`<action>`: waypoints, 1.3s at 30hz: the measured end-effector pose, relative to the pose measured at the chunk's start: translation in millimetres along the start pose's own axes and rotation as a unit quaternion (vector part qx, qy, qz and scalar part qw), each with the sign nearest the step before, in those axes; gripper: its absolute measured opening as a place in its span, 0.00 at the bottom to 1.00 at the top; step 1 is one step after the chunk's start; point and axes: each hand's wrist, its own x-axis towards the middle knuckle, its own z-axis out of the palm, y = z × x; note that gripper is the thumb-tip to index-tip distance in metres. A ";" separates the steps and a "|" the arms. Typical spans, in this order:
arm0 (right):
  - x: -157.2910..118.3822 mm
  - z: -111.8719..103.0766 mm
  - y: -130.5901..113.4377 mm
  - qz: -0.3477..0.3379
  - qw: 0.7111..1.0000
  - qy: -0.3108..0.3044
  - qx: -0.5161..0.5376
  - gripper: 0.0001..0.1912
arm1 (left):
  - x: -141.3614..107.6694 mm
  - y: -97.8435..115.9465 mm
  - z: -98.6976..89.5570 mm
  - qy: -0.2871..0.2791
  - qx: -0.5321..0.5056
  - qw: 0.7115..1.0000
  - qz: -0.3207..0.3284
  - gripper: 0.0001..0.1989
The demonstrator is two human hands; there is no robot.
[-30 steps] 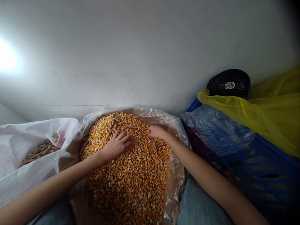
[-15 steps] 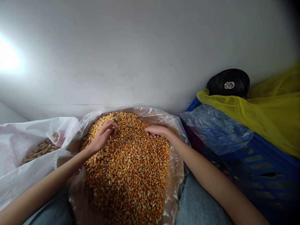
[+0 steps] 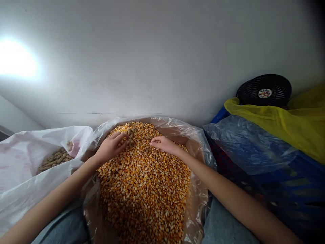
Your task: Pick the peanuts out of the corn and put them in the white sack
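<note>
Corn kernels (image 3: 144, 183) fill a box lined with a clear plastic bag (image 3: 200, 135) between my knees. Over the far left of the heap is my left hand (image 3: 110, 145), palm down, thumb apart from the lightly bent fingers. Its fingertips reach a small cluster of unshelled peanuts (image 3: 131, 133) lying on the corn. My right hand (image 3: 162, 143) is just above the kernels to the right, fingers curled and pinched together. Whatever lies between those fingertips is too small or hidden to make out.
At left, a white sack (image 3: 20, 149) holds more peanuts (image 3: 57, 157). On the right stands a blue crate (image 3: 299, 176) with clear plastic film (image 3: 248, 142), a yellow mesh cloth (image 3: 281, 122) and a black fan (image 3: 265, 91). A pale wall (image 3: 152, 61) rises behind.
The view has turned slightly left. My right hand has moved left across the corn, closer to my left hand. My left hand's fingers now lie flatter beside the peanut cluster.
</note>
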 end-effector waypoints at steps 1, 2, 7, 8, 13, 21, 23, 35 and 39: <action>-1.6 2.9 -0.7 -0.025 0.997 0.003 -0.074 0.12 | -0.3 -2.9 2.2 -0.012 0.034 0.999 0.025 0.15; -2.8 5.7 -1.2 -0.044 0.990 0.000 -0.137 0.12 | -0.4 -5.2 4.2 -0.023 0.061 0.997 0.044 0.16; -3.1 18.5 -1.4 -0.053 0.944 -0.022 -0.324 0.13 | 0.8 -8.7 9.0 -0.046 0.089 0.993 0.060 0.16; -2.6 20.6 -1.3 -0.055 0.941 -0.014 -0.335 0.13 | 0.9 -8.9 9.3 -0.046 0.084 0.994 0.059 0.15; -1.4 19.8 -2.6 -0.048 0.964 0.012 -0.260 0.12 | 0.6 -9.5 9.2 -0.045 0.040 0.997 0.052 0.14; 4.3 -4.8 -0.8 0.015 0.925 -0.005 0.380 0.11 | -0.4 -1.4 -0.5 0.061 -0.398 0.903 -0.149 0.09; 6.3 -7.2 0.6 0.019 0.885 -0.012 0.464 0.10 | 0.2 -2.6 -3.7 0.106 -0.579 0.783 -0.200 0.09; 11.8 1.2 8.0 0.052 0.954 0.065 0.288 0.12 | -1.4 -11.0 -13.0 0.139 -0.803 0.513 -0.269 0.05; 15.4 7.1 7.7 0.007 0.989 0.138 -0.052 0.12 | -0.7 -14.2 -9.4 0.107 -0.821 0.482 -0.287 0.08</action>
